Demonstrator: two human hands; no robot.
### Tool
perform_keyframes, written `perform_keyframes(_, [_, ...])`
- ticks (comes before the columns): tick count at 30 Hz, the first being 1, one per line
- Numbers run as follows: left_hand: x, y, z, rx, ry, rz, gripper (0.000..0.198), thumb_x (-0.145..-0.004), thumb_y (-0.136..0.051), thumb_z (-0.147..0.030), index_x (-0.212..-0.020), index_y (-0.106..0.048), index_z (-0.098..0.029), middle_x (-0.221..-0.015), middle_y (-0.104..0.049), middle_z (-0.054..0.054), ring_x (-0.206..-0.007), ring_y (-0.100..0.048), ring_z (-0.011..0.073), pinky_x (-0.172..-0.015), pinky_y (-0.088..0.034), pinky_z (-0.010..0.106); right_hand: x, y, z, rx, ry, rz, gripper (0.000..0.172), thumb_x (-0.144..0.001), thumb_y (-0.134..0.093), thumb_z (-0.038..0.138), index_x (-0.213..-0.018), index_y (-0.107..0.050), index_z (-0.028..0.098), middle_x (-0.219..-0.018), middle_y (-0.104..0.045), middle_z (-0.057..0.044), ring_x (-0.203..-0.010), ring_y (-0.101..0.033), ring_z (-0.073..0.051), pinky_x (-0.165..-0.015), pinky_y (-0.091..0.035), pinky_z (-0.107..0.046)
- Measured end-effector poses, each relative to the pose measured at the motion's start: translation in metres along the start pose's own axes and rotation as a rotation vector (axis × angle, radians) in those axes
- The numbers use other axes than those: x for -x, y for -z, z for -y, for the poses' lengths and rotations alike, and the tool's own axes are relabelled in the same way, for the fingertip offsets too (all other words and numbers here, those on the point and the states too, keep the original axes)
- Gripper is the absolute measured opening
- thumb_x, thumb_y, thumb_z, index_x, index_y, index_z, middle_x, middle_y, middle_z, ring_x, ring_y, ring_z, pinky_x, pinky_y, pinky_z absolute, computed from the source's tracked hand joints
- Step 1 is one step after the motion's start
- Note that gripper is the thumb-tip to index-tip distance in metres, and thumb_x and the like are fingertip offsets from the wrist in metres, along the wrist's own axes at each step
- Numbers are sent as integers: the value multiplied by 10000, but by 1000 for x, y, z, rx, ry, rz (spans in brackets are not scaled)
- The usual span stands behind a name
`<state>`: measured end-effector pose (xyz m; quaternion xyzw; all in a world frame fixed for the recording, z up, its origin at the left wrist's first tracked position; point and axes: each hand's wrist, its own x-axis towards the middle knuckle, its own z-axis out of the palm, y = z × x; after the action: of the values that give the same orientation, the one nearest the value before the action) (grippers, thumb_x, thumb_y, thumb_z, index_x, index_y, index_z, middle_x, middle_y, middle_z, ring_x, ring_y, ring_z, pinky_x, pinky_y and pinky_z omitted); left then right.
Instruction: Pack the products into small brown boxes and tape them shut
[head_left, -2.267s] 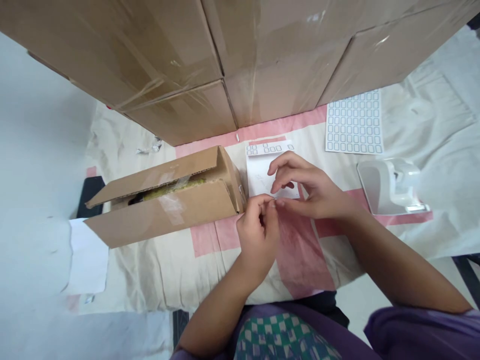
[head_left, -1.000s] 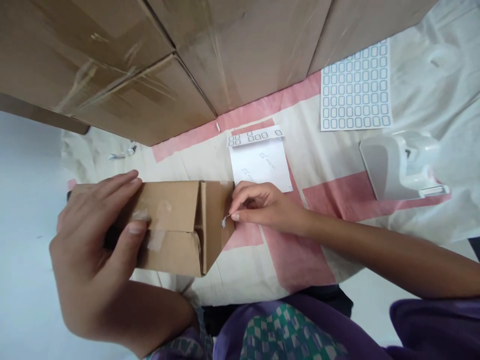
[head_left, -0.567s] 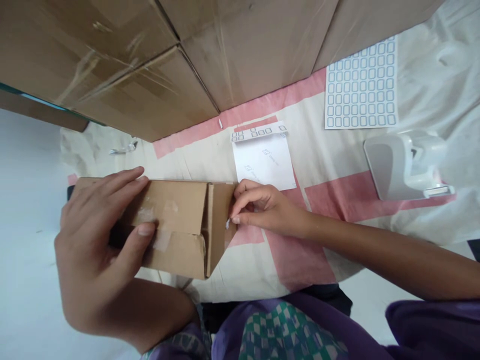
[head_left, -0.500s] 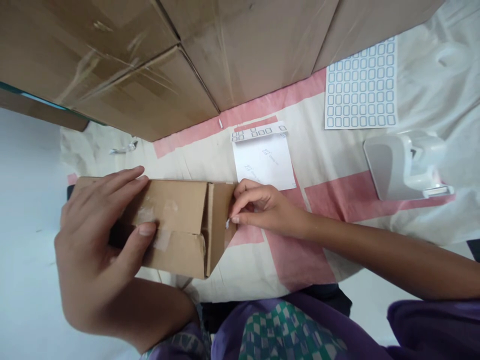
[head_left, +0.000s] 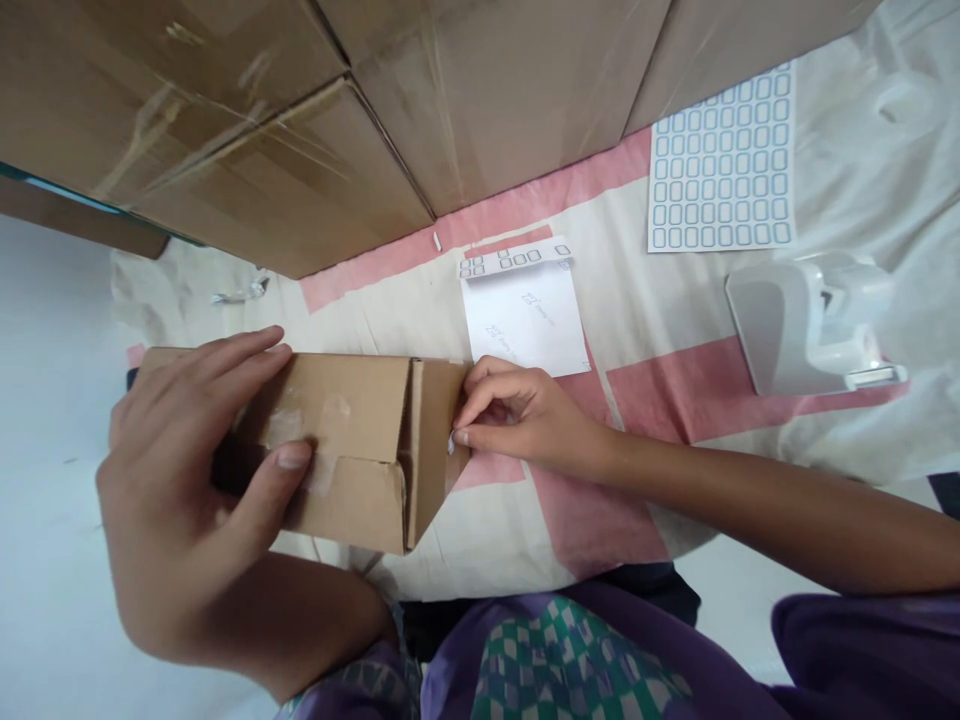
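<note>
A small brown cardboard box (head_left: 375, 410) lies on the cloth-covered surface, with strips of clear tape across its top flaps. My left hand (head_left: 187, 470) grips its left part, thumb and fingers spread over the top; some of the fingertips' far side is hidden. At the right end of the box, my right hand (head_left: 517, 410) is closed in a pinch on a small white sticker (head_left: 451, 441), held against or very near the end face. Just beyond that hand lies a white sticker sheet (head_left: 525, 315), its top edge folded over and bearing several blue-outlined stickers.
Large taped cartons (head_left: 510, 100) stand along the far side. A fuller sticker sheet (head_left: 724, 170) lies at the back right, near a white tape dispenser (head_left: 814, 325) and a roll of clear tape (head_left: 904, 105). A crumpled clear scrap (head_left: 240, 292) sits at the left.
The view has shifted slightly. Both hands keep their places on the box, and the small sticker stays pinched at its right end.
</note>
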<state>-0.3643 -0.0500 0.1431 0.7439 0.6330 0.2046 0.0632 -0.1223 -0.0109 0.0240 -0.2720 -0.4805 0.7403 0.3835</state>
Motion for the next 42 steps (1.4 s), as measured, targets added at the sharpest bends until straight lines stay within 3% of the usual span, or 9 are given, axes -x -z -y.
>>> perform_keyframes(8, [1,-1,-2,-20,-7,10,636,-778,-653,-447,-1410,-632,-373,-1457,-626,12,-1369,-554,390,-1202,-345,593,0,-3,0,-27,-58,-39,88,-738,-836,207,-695,-760,211,-800,-582,15,-696,-536,-102,-609,-396,-270])
perform_keyframes(16, [-1,-2,-4,-38,-50,3,605,-797,-640,-424,-1380,-663,-265,-1411,-653,94,-1350,-567,399,-1184,-349,588,-2,-2,5,-10,-125,-48,88,-698,-869,220,-688,-784,199,-726,-616,17,-661,-554,-103,-588,-389,-265])
perform_keyframes(21, [0,-4,-6,-31,-88,-30,573,-804,-634,-420,-1357,-680,-279,-1368,-682,85,-1330,-589,387,-1170,-370,580,-7,1,11,27,-214,57,84,-732,-812,218,-704,-750,168,-716,-705,-9,-642,-566,-105,-574,-407,-254])
perform_keyframes(26, [0,-5,-4,-32,-121,-47,547,-816,-641,-428,-1333,-693,-255,-1349,-693,99,-1305,-607,385,-1152,-400,571,-11,10,14,221,-117,50,262,-672,-869,255,-703,-622,174,-635,-565,52,-603,-503,-88,-545,-375,-239])
perform_keyframes(30, [0,-5,0,-33,-152,-55,515,-839,-638,-432,-1322,-694,-262,-1331,-705,90,-1288,-621,369,-1138,-418,559,-12,23,26,386,-28,210,153,-769,-766,205,-754,-616,177,-686,-576,43,-631,-522,-92,-597,-396,-250])
perform_keyframes(35, [0,-7,1,-24,-148,-79,474,-870,-644,-431,-1308,-699,-260,-1343,-701,80,-1296,-616,350,-1135,-425,537,-10,32,37,663,197,144,123,-781,-725,169,-853,-627,191,-815,-601,14,-732,-535,-133,-676,-410,-280])
perform_keyframes(39, [-1,-12,-12,-68,-113,-97,421,-925,-630,-429,-1294,-693,-236,-1320,-710,84,-1271,-622,328,-1123,-432,521,-7,32,33,760,291,153,303,-781,-755,232,-1056,-631,200,-1062,-605,-57,-888,-571,-196,-781,-488,-344])
perform_keyframes(42, [2,-16,-25,32,-49,-188,355,-948,-644,-366,-1269,-677,-218,-1347,-691,88,-1291,-615,290,-1109,-465,482,-4,35,33,770,356,156,674,-767,-784,266,-1385,-516,248,-1363,-521,-122,-1177,-556,-284,-959,-518,-448])
